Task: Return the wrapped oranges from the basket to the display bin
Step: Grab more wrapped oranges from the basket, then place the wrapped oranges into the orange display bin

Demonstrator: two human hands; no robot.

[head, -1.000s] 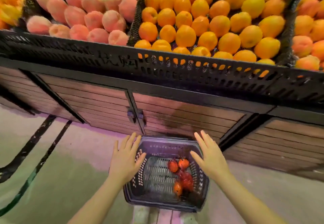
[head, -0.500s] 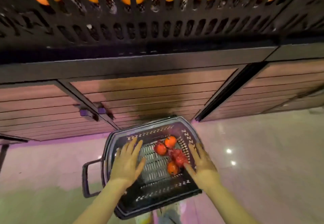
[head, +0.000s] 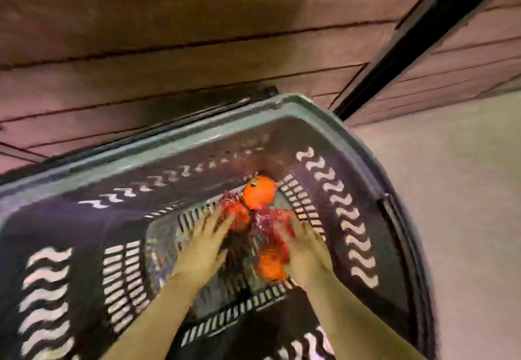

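Several oranges wrapped in red netting lie on the floor of a dark plastic basket. One orange sits at the far end, another lies nearer me, and red mesh bunches between them. My left hand reaches in flat with fingers spread, its fingertips touching the left orange. My right hand is on the right side of the bundle, fingers in the red mesh; blur hides whether they grip it. The display bin is out of view.
The basket stands on a pale floor against the wooden slatted front of the display stand. A black diagonal frame bar runs along the stand at the upper right.
The view has dropped and closed in on the basket, so the fruit display is gone from sight. Both hands have moved from the basket's rim down to the wrapped oranges.
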